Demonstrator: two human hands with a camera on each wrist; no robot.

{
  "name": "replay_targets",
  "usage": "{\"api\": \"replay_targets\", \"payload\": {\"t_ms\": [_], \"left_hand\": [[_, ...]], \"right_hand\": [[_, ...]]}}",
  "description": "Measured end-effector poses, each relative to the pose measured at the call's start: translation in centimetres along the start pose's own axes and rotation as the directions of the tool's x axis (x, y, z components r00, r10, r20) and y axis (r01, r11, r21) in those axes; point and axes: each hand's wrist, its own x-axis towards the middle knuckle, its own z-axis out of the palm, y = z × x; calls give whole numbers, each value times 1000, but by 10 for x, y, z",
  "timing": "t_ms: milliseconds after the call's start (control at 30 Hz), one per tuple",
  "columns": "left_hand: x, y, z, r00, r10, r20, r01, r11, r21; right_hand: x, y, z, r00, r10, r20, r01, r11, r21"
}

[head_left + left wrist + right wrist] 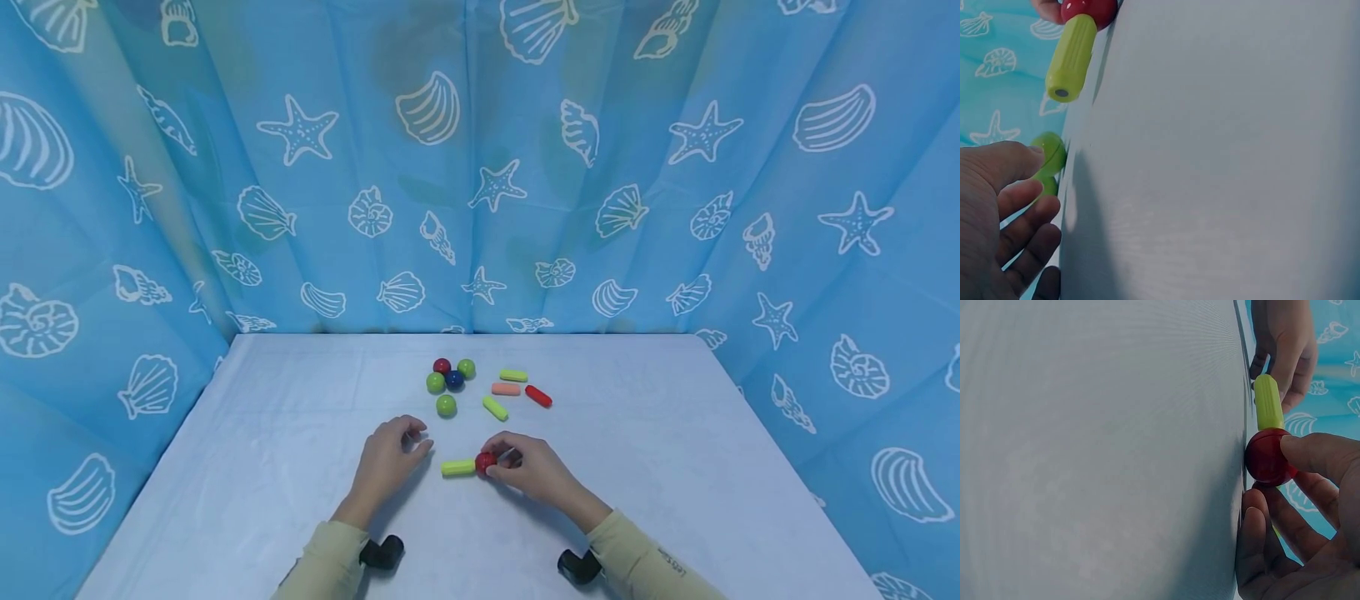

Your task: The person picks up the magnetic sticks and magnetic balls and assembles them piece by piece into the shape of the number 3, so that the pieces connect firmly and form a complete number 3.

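Across the back hangs a blue curtain (645, 79) printed with white shells; before it spreads the white counter (262, 417). Near its middle, the left hand (385, 458) sits just beside the held pair, fingers loosely curved, thumb apart, holding nothing. The right hand (534, 468) pinches a red ball (483, 464) between thumb and fingers, against one end of a yellow-green stick (457, 468) lying between the two hands. Joining ball to stick seems the step in hand; the next move probably calls for the left hand to steady the stick or bring a piece to its free end. The stick is straight and ribbed, the ball dark and glossy. Farther back are four loose sticks (506, 389) and five loose balls (446, 406). Smallest, a grey disc (1061, 93), perhaps a magnet, marks the stick's free end.
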Motion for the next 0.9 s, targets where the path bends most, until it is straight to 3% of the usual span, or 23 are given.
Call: {"api": "replay_targets", "payload": {"t_ms": [600, 900], "left_hand": [[25, 4, 7, 999, -41, -21, 42, 999, 8], [36, 2, 8, 1000, 0, -29, -1, 1000, -14]], "right_hand": [[-1, 1, -1, 1000, 8, 9, -8, 1000, 11], [1, 1, 0, 1000, 5, 12, -5, 1000, 6]]}}
